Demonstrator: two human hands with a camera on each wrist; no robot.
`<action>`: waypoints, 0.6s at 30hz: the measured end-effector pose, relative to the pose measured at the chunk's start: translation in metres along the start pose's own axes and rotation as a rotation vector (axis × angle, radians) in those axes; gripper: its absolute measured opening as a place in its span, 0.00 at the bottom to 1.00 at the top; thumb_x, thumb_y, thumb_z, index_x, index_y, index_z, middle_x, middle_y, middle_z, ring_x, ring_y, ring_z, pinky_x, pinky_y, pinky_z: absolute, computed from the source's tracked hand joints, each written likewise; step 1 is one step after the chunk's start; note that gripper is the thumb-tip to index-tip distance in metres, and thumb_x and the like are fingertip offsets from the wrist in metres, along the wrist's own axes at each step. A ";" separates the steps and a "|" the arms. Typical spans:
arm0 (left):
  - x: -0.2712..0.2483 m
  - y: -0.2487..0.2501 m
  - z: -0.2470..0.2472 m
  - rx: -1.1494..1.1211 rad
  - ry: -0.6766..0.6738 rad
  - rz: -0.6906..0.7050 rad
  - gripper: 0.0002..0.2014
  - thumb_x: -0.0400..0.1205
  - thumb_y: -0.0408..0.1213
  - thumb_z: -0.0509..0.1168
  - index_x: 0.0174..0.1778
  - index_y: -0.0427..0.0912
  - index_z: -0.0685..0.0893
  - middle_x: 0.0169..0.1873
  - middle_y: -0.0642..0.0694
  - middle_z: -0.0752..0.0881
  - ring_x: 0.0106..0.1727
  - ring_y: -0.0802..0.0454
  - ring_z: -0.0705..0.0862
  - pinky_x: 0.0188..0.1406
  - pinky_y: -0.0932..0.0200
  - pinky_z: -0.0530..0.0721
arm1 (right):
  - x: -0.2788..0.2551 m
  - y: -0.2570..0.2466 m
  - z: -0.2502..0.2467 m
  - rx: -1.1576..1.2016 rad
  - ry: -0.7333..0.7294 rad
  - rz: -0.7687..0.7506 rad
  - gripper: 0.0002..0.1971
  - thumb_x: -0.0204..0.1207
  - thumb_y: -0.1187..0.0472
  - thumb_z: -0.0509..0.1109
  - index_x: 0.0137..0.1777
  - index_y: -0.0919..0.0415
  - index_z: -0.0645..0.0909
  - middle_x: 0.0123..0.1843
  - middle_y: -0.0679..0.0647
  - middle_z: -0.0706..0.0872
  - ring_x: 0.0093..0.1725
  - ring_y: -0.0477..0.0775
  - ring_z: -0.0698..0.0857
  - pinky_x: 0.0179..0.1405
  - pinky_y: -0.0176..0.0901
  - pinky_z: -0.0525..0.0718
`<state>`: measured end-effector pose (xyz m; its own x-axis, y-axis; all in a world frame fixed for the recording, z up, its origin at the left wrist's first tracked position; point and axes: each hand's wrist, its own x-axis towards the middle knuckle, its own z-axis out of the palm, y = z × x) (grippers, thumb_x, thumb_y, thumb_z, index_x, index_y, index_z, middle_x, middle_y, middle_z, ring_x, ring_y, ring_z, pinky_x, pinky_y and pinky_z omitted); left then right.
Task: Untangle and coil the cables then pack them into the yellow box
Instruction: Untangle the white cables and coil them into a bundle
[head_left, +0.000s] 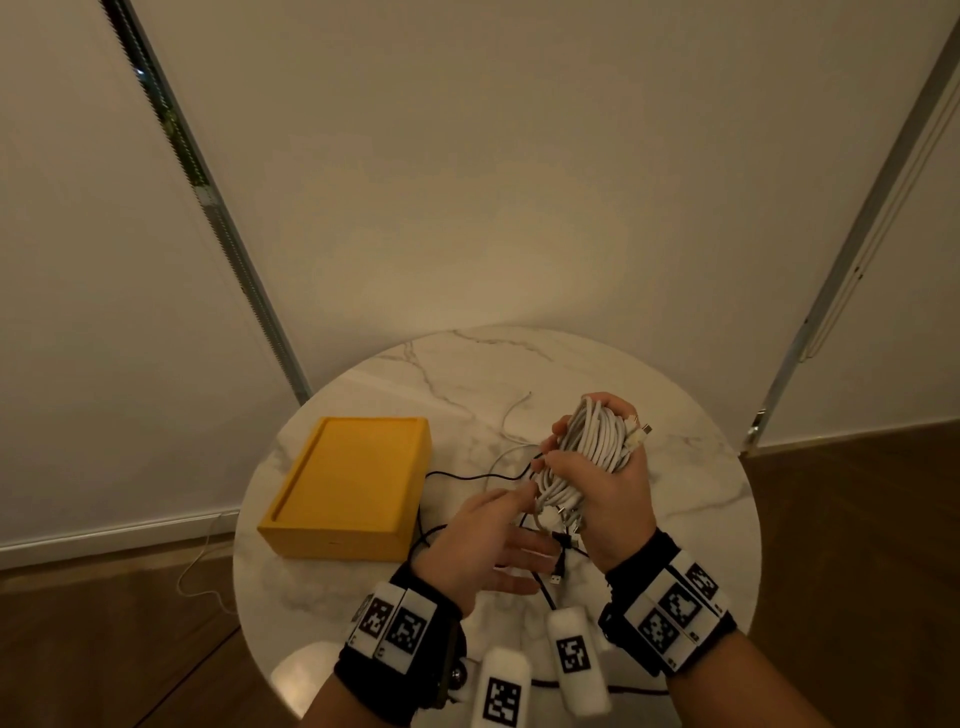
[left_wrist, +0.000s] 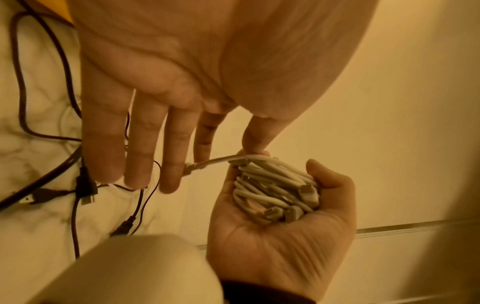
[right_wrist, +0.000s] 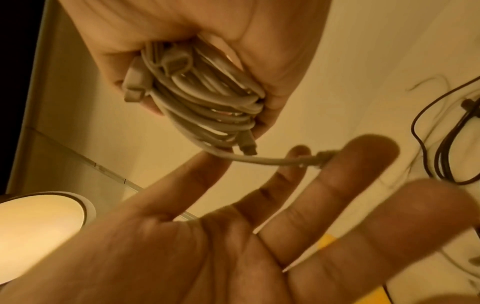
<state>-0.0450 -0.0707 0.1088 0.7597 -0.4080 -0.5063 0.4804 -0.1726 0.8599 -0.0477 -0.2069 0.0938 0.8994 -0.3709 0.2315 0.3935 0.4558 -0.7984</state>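
Pale wall panels and a dark wooden floor surround a round marble table (head_left: 675, 415). On its left part sits the yellow box (head_left: 345, 486), flat and apart from both hands. The right hand (head_left: 615, 499) is raised over the middle of the table, its fingers and thumb curled around a coiled bundle of white cables (head_left: 587, 452); several plugs poke out of the bundle at both ends. The left hand (head_left: 483, 545) is just left of it, palm up, with its fingers (left_wrist: 140, 144) straight and spread. A loose white cable end (left_wrist: 215, 162) runs from the bundle across the left hand's fingertips, and the left thumb touches the bundle where that end leaves it. Black cables (head_left: 467, 475) lie loose on the table under and between the hands, reaching toward the box. A thin white cable (head_left: 511, 415) lies on the table farther back.
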 end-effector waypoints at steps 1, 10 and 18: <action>0.002 -0.002 0.000 0.011 0.001 0.012 0.24 0.85 0.58 0.61 0.63 0.41 0.84 0.53 0.35 0.91 0.54 0.39 0.90 0.55 0.41 0.88 | 0.001 0.000 -0.001 0.030 0.005 0.012 0.33 0.54 0.68 0.77 0.63 0.60 0.73 0.45 0.62 0.82 0.42 0.64 0.83 0.44 0.60 0.85; 0.011 -0.007 -0.006 0.017 0.304 0.557 0.10 0.78 0.29 0.75 0.53 0.43 0.87 0.46 0.50 0.92 0.48 0.53 0.90 0.40 0.62 0.87 | 0.008 -0.004 -0.012 0.226 0.039 0.240 0.13 0.60 0.70 0.74 0.46 0.64 0.81 0.43 0.59 0.84 0.39 0.64 0.84 0.39 0.52 0.85; 0.006 0.001 -0.008 0.183 0.365 0.807 0.09 0.79 0.39 0.75 0.54 0.48 0.89 0.46 0.55 0.91 0.50 0.59 0.88 0.44 0.58 0.88 | 0.006 -0.001 -0.011 0.290 -0.041 0.469 0.25 0.47 0.62 0.82 0.47 0.65 0.82 0.45 0.60 0.88 0.40 0.59 0.88 0.40 0.51 0.90</action>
<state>-0.0363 -0.0660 0.1065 0.9423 -0.1620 0.2931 -0.3124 -0.1102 0.9435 -0.0448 -0.2180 0.0899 0.9952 -0.0459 -0.0860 -0.0195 0.7710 -0.6366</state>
